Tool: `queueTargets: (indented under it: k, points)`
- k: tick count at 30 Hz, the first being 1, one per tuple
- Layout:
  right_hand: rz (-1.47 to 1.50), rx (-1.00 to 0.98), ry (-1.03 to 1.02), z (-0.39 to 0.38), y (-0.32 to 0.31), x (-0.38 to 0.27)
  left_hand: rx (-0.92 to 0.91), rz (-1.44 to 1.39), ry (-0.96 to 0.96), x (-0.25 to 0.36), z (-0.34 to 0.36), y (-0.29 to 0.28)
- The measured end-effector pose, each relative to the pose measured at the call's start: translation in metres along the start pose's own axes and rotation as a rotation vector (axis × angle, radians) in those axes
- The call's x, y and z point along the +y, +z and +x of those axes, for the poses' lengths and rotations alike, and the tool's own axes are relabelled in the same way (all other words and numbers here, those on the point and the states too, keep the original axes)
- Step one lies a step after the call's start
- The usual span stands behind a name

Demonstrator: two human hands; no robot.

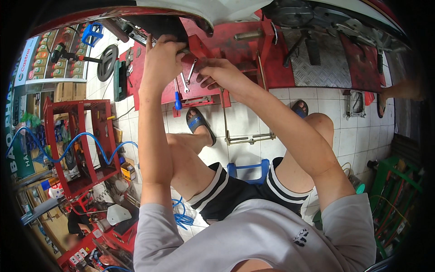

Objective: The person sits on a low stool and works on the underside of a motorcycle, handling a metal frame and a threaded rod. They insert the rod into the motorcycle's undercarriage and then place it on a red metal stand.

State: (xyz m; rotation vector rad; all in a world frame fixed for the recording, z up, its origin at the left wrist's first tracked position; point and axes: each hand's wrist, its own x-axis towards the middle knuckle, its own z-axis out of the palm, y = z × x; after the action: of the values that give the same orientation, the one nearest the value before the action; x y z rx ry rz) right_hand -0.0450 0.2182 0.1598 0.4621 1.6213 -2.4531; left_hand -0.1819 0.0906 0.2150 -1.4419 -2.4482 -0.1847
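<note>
My left hand (164, 61) is raised to the underside of a motorbike (226, 10), beside a dark curved part (167, 28). Its fingers are bent and closed near a metal piece; whatever they grip is hidden. To its right, my right hand (224, 78) hovers over the red lift platform (201, 88), fingers loosely curved and apart, nothing visible in them. Between the two hands lie a combination wrench (191, 71), another wrench (185, 85) and a screwdriver with a blue handle (177, 100), near the platform's edge.
I sit on a low blue stool (249, 171) on white floor tiles. A metal frame with a crossbar (250, 140) stands ahead of it. At left are a red tool rack (84, 145), a blue coiled air hose (68, 149) and a dark green case (119, 80). Another person's foot (382, 106) shows at right.
</note>
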Motion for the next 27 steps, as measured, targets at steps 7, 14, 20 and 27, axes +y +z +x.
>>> queueTargets:
  k: [7,14,20,27]
  points:
    - [-0.008,0.021,-0.021,-0.002,-0.001,-0.002,0.066,0.026,0.056,0.000,-0.001,0.001]
    - [-0.024,0.032,-0.018,-0.003,-0.005,-0.003,-0.048,0.042,-0.062,0.015,0.008,-0.011]
    - [-0.025,0.057,-0.010,-0.006,-0.007,-0.005,-0.074,0.060,-0.031,0.008,0.003,-0.005]
    - [-0.037,0.069,-0.017,-0.004,-0.004,-0.003,-0.099,0.012,-0.066,0.006,0.001,0.000]
